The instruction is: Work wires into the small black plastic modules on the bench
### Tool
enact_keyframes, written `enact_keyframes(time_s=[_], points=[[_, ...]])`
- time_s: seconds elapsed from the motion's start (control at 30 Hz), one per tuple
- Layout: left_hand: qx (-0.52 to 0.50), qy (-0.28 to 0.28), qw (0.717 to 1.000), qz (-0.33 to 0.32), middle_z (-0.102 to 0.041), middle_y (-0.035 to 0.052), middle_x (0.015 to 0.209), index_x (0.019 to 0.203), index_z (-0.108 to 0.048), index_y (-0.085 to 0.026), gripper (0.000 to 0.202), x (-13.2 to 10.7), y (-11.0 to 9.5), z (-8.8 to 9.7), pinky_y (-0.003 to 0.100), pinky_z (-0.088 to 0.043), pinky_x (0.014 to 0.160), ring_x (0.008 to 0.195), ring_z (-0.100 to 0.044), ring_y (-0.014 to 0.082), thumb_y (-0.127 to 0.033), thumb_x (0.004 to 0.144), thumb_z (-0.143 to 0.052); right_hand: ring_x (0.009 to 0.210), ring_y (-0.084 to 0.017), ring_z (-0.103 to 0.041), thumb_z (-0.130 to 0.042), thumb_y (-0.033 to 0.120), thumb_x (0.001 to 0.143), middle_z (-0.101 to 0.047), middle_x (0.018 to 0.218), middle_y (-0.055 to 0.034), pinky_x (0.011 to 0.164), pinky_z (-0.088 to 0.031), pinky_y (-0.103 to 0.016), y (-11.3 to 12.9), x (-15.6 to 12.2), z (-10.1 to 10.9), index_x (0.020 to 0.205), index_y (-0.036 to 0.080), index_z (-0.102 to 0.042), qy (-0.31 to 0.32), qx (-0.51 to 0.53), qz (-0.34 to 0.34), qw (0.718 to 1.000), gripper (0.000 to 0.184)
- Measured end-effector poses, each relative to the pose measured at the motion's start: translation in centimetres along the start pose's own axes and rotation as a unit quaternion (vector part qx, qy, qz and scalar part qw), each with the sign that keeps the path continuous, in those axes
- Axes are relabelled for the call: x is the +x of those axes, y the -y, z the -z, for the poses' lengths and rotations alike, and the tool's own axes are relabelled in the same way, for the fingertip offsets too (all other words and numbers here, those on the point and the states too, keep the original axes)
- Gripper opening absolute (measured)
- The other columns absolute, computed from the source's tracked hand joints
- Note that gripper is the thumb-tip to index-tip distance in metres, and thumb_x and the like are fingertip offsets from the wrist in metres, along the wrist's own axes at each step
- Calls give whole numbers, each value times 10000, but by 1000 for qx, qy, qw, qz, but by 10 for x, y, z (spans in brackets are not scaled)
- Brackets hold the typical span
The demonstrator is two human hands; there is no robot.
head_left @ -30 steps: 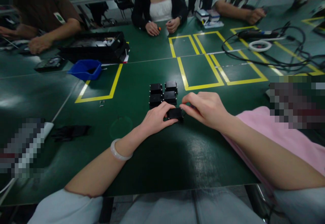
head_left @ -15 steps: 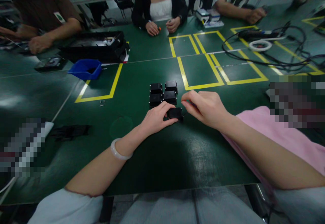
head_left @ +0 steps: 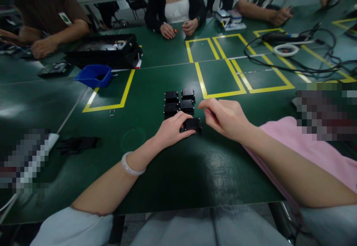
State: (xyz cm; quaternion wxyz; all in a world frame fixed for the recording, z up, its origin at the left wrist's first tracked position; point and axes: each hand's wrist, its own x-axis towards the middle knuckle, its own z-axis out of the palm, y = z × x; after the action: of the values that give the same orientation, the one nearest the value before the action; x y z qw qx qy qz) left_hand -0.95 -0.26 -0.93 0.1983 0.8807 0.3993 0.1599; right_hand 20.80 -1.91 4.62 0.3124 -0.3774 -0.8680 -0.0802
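My left hand rests on the green table with its fingers closed on a small black box. Just behind it stands a tight block of several like black boxes. My right hand hovers a little above and to the right of the held box, fingers curled and pinched together; what is in them, if anything, is too small to make out. A white bangle sits on my left wrist.
A blue bin and a black tray lie at the left rear. Yellow tape outlines mark the table. Cables and a white ring lie at the right. Three people sit across the table. A pink cloth is by my right arm.
My right hand has lifted off the held black box and drawn slightly up and back. My left hand and the boxes have stayed put.
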Motion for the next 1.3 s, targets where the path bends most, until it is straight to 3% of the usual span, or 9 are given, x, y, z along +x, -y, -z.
enact_keyframes(time_s=[0.23,0.47,0.67,0.83,1.07,1.23,1.3], points=[[0,-3,1000,-3,-578,28,1052,1134,-517,-223,371,0,0,1,285,-451,678,802,-588,160,-471,869,-598,528,-109,-513,-425,355,949,-575,602,14,554,-336,-239,0,0,1,866,166,-590,15,8,-7,1000,264],[-5,-3,1000,-5,-577,29,1078,1138,-518,-222,367,0,0,1,287,-455,701,801,-586,155,-454,868,-608,576,-116,-549,-411,205,916,-616,684,-3,587,-358,-239,0,0,-1,1012,141,-585,9,21,-10,1000,209],[-1,-4,1000,-5,-578,30,1066,1144,-513,-219,381,0,1,-1,285,-452,701,805,-587,156,-464,868,-606,547,-109,-522,-410,367,954,-582,617,4,564,-350,-232,-1,-1,1,877,159,-593,16,22,-23,999,287],[-2,-2,1000,-3,-576,32,1069,1141,-513,-222,374,-1,0,0,286,-451,697,795,-586,156,-464,870,-601,553,-106,-531,-376,225,928,-598,635,8,574,-362,-229,-1,-3,-4,1013,154,-583,-4,17,-29,999,235],[-4,-6,1000,-4,-581,32,1067,1142,-519,-227,373,-1,0,0,291,-456,707,803,-593,161,-463,866,-603,532,-105,-522,-417,351,947,-569,595,9,553,-356,-230,-1,-2,-2,874,160,-596,-1,13,-24,1000,271],[-8,-7,1000,-5,-581,28,1056,1130,-521,-230,357,0,0,0,289,-459,706,812,-591,164,-447,861,-612,580,-127,-565,-373,198,915,-630,665,1,606,-399,-251,3,-3,-4,1073,160,-573,-12,14,-6,1000,259],[-9,-8,1000,-4,-581,27,1056,1131,-523,-230,361,0,0,0,292,-460,708,814,-592,165,-447,858,-617,588,-123,-570,-390,199,916,-636,673,1,612,-403,-247,3,-3,-4,1032,160,-573,-22,16,5,1000,220]])
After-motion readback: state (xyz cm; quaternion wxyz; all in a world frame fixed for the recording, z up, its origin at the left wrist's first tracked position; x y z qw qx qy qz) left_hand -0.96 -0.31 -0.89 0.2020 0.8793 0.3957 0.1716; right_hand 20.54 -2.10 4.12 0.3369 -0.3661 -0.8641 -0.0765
